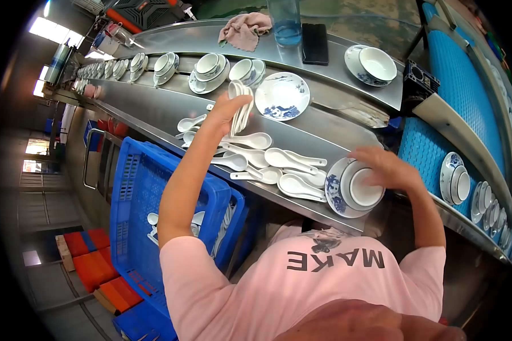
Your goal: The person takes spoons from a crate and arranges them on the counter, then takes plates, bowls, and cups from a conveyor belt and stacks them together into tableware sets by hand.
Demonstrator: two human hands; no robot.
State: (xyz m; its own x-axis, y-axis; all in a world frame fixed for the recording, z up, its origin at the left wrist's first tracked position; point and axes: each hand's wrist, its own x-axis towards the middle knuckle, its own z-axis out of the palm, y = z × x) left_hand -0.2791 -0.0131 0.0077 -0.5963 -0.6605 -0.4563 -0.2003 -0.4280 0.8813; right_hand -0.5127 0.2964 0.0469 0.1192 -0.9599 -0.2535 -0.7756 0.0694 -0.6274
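Note:
Several white spoons (240,113), stacked together, are held upright in my left hand (228,111), beside a blue-patterned plate (283,95). My right hand (389,169) is spread over the right side of a small white bowl (365,187), which sits in a stack on a blue-patterned plate (337,193). Its fingers are apart near the stack's far edge; whether they touch the rim is unclear. Loose white spoons (256,140) lie between my hands on the metal table (182,105).
Bowl-and-plate sets (209,71) run in a row to the far left. Beyond are a pink cloth (246,29), a water container (285,23), a black phone (315,44) and another set (376,63). Blue crates (125,193) stand at left, a blue conveyor (466,79) at right.

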